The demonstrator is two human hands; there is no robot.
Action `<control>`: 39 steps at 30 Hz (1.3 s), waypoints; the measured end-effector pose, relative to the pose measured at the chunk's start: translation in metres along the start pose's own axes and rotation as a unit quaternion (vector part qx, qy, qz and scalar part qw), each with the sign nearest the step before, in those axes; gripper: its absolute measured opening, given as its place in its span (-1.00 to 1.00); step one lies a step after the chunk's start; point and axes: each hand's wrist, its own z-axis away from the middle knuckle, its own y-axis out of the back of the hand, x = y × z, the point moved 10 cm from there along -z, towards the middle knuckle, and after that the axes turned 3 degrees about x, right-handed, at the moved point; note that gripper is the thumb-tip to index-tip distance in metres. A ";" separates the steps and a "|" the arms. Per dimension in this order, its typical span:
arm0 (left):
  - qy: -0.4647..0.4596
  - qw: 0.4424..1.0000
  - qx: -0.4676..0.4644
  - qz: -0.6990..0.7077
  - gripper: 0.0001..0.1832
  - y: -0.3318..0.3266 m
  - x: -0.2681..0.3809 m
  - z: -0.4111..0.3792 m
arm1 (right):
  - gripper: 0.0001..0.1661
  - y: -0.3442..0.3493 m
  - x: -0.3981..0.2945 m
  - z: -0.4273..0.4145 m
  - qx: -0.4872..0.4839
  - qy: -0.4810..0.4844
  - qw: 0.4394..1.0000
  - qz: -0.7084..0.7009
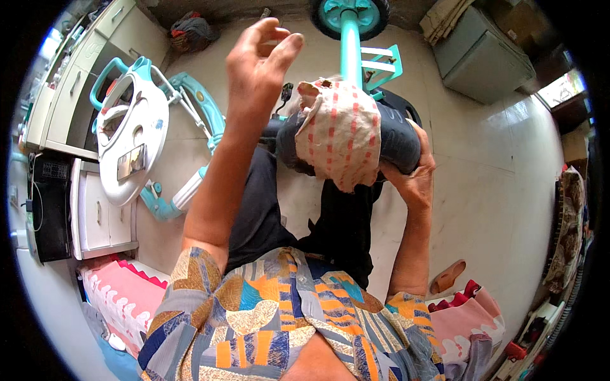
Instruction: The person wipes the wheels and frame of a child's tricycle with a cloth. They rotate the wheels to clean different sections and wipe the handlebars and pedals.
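Observation:
My right hand grips the right end of a dark padded seat at the centre. Over the seat's middle lies a cream cloth with red dashes, ragged at its edges. From behind the seat a turquoise tube runs up to a black-tyred wheel, with a turquoise bracket beside it. Raised to the upper left of the cloth, my left hand has curled fingers and touches nothing that shows. A black buckle or clip stands out near the seat's left side.
On the left, a white and turquoise tray bears a phone, with a turquoise curved frame beside it. Cabinets line the left. A grey box-like cabinet stands upper right. A slipper lies on the floor at lower right.

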 end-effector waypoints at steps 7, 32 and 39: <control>-0.339 0.880 -0.206 -0.262 -0.37 -0.083 0.106 0.085 | -0.07 0.001 0.023 -0.001 -0.006 -0.031 0.996 -0.084; -0.117 0.991 -0.057 0.012 -0.18 -0.001 -0.033 0.148 | 0.01 -0.013 -0.059 -0.012 -0.105 0.073 0.979 0.161; -0.103 0.983 -0.152 -0.015 0.01 0.002 0.016 0.136 | 0.00 -0.050 -0.115 -0.027 -0.131 0.195 0.944 0.233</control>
